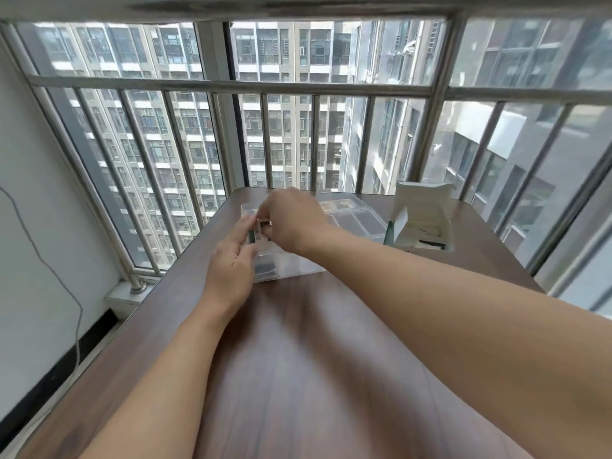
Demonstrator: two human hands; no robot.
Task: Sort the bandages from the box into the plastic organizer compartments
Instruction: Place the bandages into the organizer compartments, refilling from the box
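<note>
A clear plastic organizer (359,220) with several compartments lies on the far part of the wooden table (314,359). My right hand (291,223) reaches across its left end and pinches a small bandage packet (264,226) over a left compartment. My left hand (231,263) lies at the organizer's left edge, fingers fairly straight and touching the same packet. Dark packets (265,268) show in the near-left compartment. The white and green bandage box (420,220) stands open at the right, with packets visible inside.
A metal railing (231,84) and window glass run just behind the table's far edge. A white wall with a thin grey cable (77,326) is on the left. The near part of the table holds only my forearms.
</note>
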